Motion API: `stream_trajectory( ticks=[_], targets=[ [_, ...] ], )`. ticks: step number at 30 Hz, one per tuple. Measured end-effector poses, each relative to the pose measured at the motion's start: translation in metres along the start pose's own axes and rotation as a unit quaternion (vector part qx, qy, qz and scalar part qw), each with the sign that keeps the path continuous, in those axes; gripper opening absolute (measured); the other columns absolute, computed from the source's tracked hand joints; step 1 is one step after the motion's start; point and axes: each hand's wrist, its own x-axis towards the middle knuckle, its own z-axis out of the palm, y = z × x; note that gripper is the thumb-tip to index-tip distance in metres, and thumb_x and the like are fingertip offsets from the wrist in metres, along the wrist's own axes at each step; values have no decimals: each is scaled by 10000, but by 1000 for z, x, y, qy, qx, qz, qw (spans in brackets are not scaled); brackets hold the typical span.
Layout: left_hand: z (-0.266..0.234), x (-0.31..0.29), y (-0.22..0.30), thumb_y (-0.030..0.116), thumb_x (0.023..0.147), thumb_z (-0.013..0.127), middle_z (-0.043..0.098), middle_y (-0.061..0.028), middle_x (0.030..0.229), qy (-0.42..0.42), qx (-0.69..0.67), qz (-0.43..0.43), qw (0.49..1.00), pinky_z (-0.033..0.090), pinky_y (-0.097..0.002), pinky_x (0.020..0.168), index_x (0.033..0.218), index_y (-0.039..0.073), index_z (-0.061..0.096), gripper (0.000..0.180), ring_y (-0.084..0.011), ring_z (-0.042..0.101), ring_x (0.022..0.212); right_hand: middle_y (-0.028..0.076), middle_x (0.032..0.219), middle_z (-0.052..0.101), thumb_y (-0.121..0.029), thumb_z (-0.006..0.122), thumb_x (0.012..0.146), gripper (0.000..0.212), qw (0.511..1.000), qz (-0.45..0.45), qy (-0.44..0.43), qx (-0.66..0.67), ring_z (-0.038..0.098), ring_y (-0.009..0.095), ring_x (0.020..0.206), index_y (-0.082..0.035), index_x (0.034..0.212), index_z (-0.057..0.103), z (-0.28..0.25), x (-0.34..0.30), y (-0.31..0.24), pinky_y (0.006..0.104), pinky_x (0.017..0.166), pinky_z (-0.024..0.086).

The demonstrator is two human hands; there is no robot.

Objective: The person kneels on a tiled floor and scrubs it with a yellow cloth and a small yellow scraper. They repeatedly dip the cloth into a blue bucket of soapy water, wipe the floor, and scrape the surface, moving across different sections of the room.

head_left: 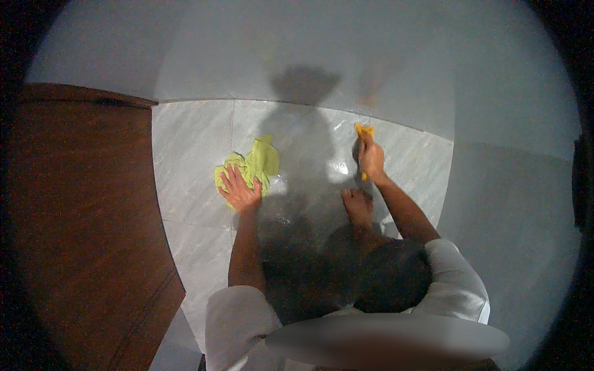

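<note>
My left hand (240,188) lies flat with its fingers spread on a crumpled yellow-green cloth (265,157), pressing it to the tiled floor (192,142). The cloth bunches up beyond my fingertips. My right hand (372,159) is closed round an orange-yellow piece (365,130), held against the floor to the right. Only its two ends show past my fist, so I cannot tell whether it is a cloth or a tool. Wet, shiny patches show on the tiles between my hands.
A grey wall (204,49) rises at the far side and another grey wall (513,185) at the right. A dark brown wooden panel (86,216) stands at the left. My bare foot (357,207) rests just below my right hand. My shadow falls across the tiles and far wall.
</note>
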Motion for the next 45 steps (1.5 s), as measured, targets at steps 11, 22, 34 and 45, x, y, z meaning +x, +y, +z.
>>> stream_trajectory(
  ticks=[11,22,34,45],
  targets=[
    [7,5,0,475,741,442,276,-65,1394,-11,-6,-12,1000,189,-599,962,1302,108,354,676,-326,235,1279,119,1193,487,-153,473,788,539,919,-274,-210,-187,503,311,1030,-229,1307,348,-16,-19,-16,474,840,389],
    [13,8,-13,478,709,481,253,-79,1405,-24,1,13,1000,158,-579,988,1309,101,346,721,-323,197,1297,112,1037,549,-149,526,785,503,935,-297,-147,-126,517,293,912,-183,1273,410,-12,-20,10,418,767,394],
    [58,2,204,346,617,643,387,-106,1311,-106,-230,286,924,148,-516,1033,1252,133,413,708,-316,280,1257,168,999,595,-206,521,839,320,963,25,45,264,573,247,939,-16,1096,527,-64,-42,125,331,810,435],
    [2,-102,-28,420,566,692,311,-4,1357,-125,-108,465,870,213,-528,1011,1218,193,468,726,-261,245,1268,57,780,625,-278,597,706,158,936,-310,-42,-160,548,250,837,-156,774,670,-1,-36,47,446,826,362]
  ],
)
